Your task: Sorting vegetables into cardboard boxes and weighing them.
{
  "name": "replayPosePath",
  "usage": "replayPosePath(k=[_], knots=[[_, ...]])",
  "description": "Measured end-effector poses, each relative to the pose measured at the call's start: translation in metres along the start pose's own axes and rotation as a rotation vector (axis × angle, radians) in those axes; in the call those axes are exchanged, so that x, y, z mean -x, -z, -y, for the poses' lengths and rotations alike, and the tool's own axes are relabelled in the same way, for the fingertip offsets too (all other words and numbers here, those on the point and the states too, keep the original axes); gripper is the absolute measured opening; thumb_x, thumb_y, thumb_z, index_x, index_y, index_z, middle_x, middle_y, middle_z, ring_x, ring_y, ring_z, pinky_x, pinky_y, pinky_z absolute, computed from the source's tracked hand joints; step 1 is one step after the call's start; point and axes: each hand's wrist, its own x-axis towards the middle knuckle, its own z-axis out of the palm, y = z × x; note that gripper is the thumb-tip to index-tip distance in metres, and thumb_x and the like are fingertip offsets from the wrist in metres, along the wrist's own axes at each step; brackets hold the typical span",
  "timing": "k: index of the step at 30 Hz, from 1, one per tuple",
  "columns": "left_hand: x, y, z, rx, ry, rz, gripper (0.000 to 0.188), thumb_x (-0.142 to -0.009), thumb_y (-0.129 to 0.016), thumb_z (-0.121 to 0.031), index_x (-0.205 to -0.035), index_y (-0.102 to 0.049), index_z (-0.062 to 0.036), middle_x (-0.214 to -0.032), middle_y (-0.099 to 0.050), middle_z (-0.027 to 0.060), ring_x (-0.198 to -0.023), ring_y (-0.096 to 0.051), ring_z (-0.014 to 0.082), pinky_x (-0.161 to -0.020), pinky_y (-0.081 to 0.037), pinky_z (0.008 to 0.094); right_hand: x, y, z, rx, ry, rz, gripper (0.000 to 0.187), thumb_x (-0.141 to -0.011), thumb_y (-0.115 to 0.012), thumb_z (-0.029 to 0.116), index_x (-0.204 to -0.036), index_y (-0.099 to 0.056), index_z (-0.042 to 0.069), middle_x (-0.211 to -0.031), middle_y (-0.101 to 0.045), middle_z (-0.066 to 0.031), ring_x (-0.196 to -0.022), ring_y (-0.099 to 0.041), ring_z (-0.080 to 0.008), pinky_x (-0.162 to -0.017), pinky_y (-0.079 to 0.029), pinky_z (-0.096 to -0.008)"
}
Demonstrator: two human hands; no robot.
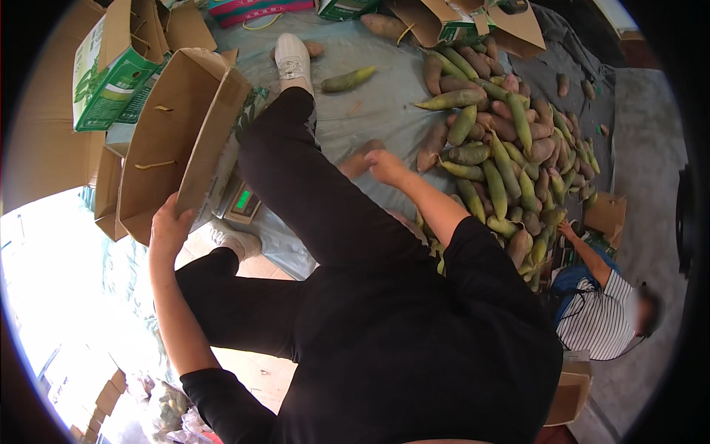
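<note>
At the left, my left hand (170, 226) grips the near rim of an open cardboard box (151, 196) with rope handles inside. The box is tilted beside a small digital scale (245, 202) with a lit green display. In the middle, beyond my knee, my right hand (388, 167) is closed around a brownish-red root vegetable (358, 160), slightly blurred. To the right of that hand lies a large heap of green radishes (494, 185) mixed with brownish-red roots (431, 146). One green radish (349, 79) lies apart near my shoe.
Green-printed cartons (111, 78) stand at the far left, and another open carton (444, 22) lies beyond the heap. A plastic sheet (340, 48) covers the floor. At the right, a person in a striped shirt (599, 318) reaches toward the heap.
</note>
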Motion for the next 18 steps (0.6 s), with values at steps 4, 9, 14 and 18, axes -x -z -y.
replayPosePath(k=[4,9,14,18], knots=[[0.004,-0.001,0.002,0.053,0.108,0.048,0.045,-0.077,-0.060,-0.006,-0.121,-0.051,-0.0059,-0.100,-0.063,0.0215,-0.095,-0.060,0.0348,-0.082,-0.046,0.0410,0.004,0.001,-0.007,0.194,-0.107,-0.048,0.032,-0.075,-0.064,0.010,-0.107,-0.060,0.010,-0.108,-0.058,-0.0138,-0.105,-0.054,-0.0322,-0.088,-0.045,-0.0414],[0.005,-0.020,0.000,0.054,0.055,-0.021,0.050,-0.077,-0.061,-0.004,-0.125,-0.048,-0.0095,-0.108,-0.060,0.0209,-0.105,-0.056,0.0344,-0.087,-0.044,0.0411,-0.004,0.005,0.015,0.380,-0.121,-0.070,0.037,-0.074,-0.065,0.014,-0.111,-0.058,0.013,-0.115,-0.053,-0.0089,-0.110,-0.049,-0.0309,-0.087,-0.045,-0.0422],[0.003,-0.032,-0.009,-0.003,0.147,-0.040,0.048,-0.078,-0.060,-0.002,-0.124,-0.050,-0.0139,-0.109,-0.060,0.0186,-0.104,-0.056,0.0349,-0.087,-0.045,0.0408,-0.023,-0.016,0.021,0.793,0.290,0.024,0.029,-0.078,-0.057,0.020,-0.107,-0.060,0.015,-0.116,-0.052,-0.0060,-0.114,-0.046,-0.0231,-0.089,-0.040,-0.0469],[0.002,-0.033,-0.015,0.008,0.154,-0.060,0.047,-0.079,-0.058,-0.001,-0.123,-0.052,-0.0146,-0.109,-0.061,0.0184,-0.104,-0.056,0.0348,-0.086,-0.045,0.0406,-0.018,-0.033,0.014,0.994,0.626,0.146,0.025,-0.080,-0.053,0.021,-0.102,-0.061,0.015,-0.116,-0.053,-0.0048,-0.115,-0.044,-0.0236,-0.091,-0.036,-0.0552]])
